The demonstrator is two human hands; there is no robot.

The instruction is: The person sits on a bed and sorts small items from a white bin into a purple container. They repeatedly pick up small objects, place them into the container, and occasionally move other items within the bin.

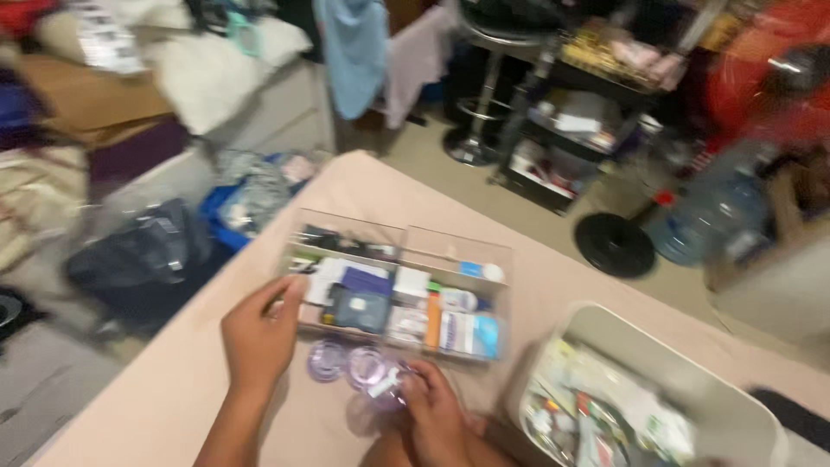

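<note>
A clear plastic organiser box (406, 242) with several compartments sits in the middle of a pale pink table (173, 389). It holds small packets, tubes and boxes in white, blue and orange. My left hand (259, 333) rests against the box's near left corner, fingers loosely bent. My right hand (437, 415) is closed on a small purple translucent jar (387, 385) just in front of the box. Two more purple round lids or jars (327, 359) lie between my hands. The picture is blurred by motion.
A white bin (692, 372) full of mixed small items stands at the table's right front. Beyond the table are a dark bag (143, 255), piled clothes, a chrome stool (480, 95), a shelf cart (579, 121), a large water bottle (709, 220) and a red fan.
</note>
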